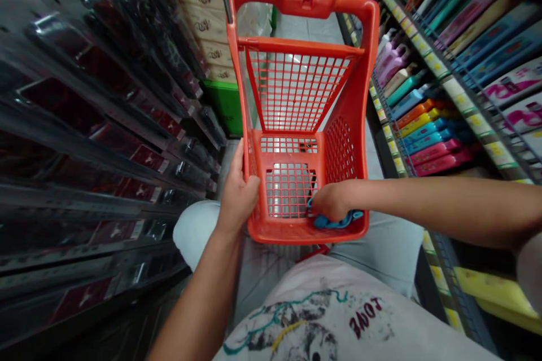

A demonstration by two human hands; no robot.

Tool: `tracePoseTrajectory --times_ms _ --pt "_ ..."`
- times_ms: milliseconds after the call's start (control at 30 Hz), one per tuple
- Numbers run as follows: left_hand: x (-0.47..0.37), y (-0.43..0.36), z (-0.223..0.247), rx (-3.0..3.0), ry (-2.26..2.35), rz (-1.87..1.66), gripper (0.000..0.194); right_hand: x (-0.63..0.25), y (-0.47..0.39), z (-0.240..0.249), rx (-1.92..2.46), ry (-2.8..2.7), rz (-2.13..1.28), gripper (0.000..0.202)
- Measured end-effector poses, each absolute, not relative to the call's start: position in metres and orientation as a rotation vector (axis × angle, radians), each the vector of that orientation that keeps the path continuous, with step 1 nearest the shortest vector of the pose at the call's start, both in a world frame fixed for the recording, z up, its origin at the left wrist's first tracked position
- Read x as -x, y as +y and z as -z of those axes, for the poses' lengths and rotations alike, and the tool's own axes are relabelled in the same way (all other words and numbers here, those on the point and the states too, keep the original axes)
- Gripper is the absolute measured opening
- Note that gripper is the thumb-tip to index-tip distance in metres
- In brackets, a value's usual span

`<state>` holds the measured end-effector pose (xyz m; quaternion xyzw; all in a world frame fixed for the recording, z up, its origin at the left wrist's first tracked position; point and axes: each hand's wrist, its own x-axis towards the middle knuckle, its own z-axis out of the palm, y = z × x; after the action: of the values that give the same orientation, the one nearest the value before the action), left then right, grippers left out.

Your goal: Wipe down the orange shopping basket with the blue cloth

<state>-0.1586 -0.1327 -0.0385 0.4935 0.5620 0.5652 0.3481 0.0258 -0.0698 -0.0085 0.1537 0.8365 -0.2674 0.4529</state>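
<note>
A red plastic shopping basket (344, 146) with a grid bottom stands between my knees, its handle end pointing away from me. My left hand (239, 194) grips the basket's left rim, thumb over the edge and fingers wrapped round the outside. Inside the basket, at the near right corner, my right hand (334, 201) is closed on a blue cloth (332, 222), which is bunched under and around the fingers. The fingertips are partly hidden by the hand.
Shelves of colourful bottles (427, 135) line the right side. Packaged goods hang on a rack (105, 124) close on the left. Stacked cartons (207, 17) and a green box (224, 107) stand ahead on the left. Tiled floor (294, 25) shows beyond the basket.
</note>
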Motion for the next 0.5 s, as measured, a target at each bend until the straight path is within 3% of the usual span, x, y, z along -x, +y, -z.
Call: tracePoseTrajectory --times_ms 100,267,333,500 --pt "0.171 -0.120 0.039 -1.344 1.445 -1.428 0.084 -0.021 -0.065 0.007 -0.348 2.024 0.566 0.027" --pt "0.199 -0.084 0.042 -1.408 1.319 -1.363 0.087 -0.007 -0.065 0.004 -0.355 2.155 0.663 0.041" --pt "0.211 -0.071 0.038 -1.443 1.288 -1.306 0.086 -0.008 -0.052 0.006 -0.488 2.116 0.597 0.035" --pt "0.180 -0.086 0.018 -1.745 1.637 -1.313 0.062 -0.015 0.002 0.017 -1.034 2.212 0.380 0.019"
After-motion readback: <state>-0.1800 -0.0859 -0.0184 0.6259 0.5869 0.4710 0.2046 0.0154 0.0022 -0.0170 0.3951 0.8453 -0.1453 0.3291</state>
